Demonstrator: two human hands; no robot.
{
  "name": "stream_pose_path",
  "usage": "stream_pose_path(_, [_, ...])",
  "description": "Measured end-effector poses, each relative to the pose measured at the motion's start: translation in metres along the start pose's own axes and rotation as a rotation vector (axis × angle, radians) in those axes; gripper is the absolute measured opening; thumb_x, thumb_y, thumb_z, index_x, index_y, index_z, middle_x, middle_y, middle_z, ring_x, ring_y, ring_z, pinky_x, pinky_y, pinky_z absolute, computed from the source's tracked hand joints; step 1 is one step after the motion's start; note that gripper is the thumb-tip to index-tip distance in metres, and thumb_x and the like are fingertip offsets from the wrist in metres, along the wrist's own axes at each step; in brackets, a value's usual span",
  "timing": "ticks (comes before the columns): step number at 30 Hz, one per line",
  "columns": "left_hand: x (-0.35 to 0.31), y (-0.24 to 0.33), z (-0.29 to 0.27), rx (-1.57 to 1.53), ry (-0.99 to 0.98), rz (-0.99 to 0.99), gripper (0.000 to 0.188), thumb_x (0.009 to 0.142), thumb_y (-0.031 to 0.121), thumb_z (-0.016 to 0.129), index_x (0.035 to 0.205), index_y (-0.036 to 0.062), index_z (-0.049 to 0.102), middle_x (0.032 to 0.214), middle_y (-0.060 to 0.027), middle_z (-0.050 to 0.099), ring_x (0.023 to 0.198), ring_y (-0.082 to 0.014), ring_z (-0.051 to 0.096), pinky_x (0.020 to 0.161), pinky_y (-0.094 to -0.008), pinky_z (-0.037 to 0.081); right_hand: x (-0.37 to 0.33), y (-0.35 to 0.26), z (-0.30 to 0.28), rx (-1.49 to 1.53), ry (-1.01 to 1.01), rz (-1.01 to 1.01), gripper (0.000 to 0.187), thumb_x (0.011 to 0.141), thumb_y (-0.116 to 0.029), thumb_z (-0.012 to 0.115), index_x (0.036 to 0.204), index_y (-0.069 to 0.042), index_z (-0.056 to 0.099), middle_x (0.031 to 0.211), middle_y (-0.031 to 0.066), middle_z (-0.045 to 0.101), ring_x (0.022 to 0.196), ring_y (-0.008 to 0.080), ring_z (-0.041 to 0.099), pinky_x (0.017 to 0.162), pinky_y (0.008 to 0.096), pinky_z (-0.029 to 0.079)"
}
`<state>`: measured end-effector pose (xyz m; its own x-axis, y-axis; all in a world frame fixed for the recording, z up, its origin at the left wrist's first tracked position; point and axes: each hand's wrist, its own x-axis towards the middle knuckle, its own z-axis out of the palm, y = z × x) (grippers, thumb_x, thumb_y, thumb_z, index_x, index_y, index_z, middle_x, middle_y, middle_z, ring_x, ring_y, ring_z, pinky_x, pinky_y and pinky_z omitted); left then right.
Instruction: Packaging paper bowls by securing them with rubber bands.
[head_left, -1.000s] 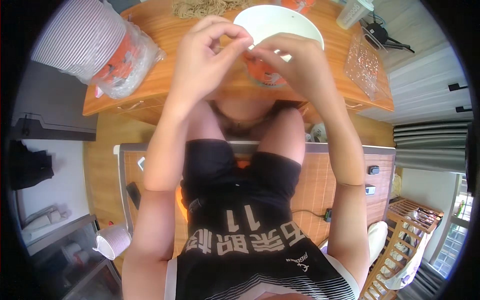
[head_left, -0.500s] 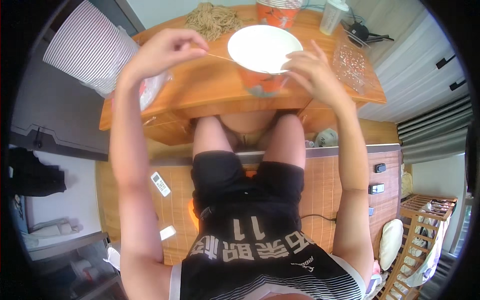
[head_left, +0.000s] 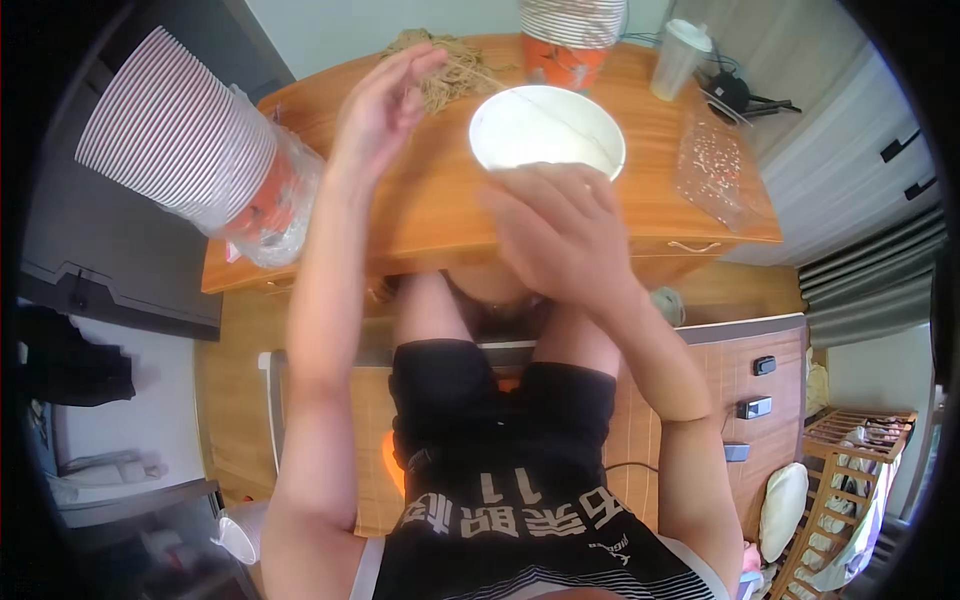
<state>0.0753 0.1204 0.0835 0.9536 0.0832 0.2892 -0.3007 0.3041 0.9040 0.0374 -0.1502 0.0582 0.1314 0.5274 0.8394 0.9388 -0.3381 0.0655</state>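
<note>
A white-mouthed paper bucket (head_left: 545, 125) stands on the wooden desk in front of me. Over its opening runs a thin tan string (head_left: 540, 100), reaching toward the fingertips of my left hand (head_left: 385, 110). That hand is raised left of the bucket, its fingers closed on the string's end. My right hand (head_left: 560, 220) lies across the bucket's near side, its back toward me and smeared by motion. Its fingertips are hidden, so their grip does not show. Behind my left fingers sits a loose heap of tan strings (head_left: 455, 75).
A wrapped stack of paper buckets (head_left: 200, 150) leans at the desk's left. Another stack (head_left: 570, 45) stands at the back, beside a lidded plastic cup (head_left: 680, 60). A clear plastic bag with red specks (head_left: 715, 170) lies at the right, near a black device (head_left: 728, 92).
My left hand has moved up and right, toward the string heap. My right hand has swung left across the bucket's near side. The string now crosses the opening. The view has shifted slightly.
</note>
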Motion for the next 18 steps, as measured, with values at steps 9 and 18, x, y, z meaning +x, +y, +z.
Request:
stream_pose_path(9, [-0.056,-0.04,-0.042,-0.058,0.097,0.014,0.056,0.091,0.001,0.064,0.144,-0.0028,0.046,0.146,-0.0185,0.054,0.094,-0.0195,0.069,0.08,-0.0288,0.053,-0.024,0.074,0.002,0.0,-0.263,0.18,0.012,0.069,-0.007,0.064,0.08,-0.011,0.064,0.079,0.0049,0.062,0.089,0.0252,0.061,0.104,0.0493,0.039])
stream_pose_path(18, [-0.147,-0.095,-0.006,-0.462,0.183,-0.026,0.056,0.095,0.011,0.067,0.145,-0.0007,0.046,0.138,-0.0201,0.059,0.092,-0.0241,0.071,0.085,-0.0349,0.058,-0.053,0.062,-0.01,0.072,0.184,0.324,0.036,0.081,-0.001,0.059,0.116,-0.001,0.064,0.121,0.0167,0.066,0.12,0.0363,0.058,0.108,0.0487,0.04])
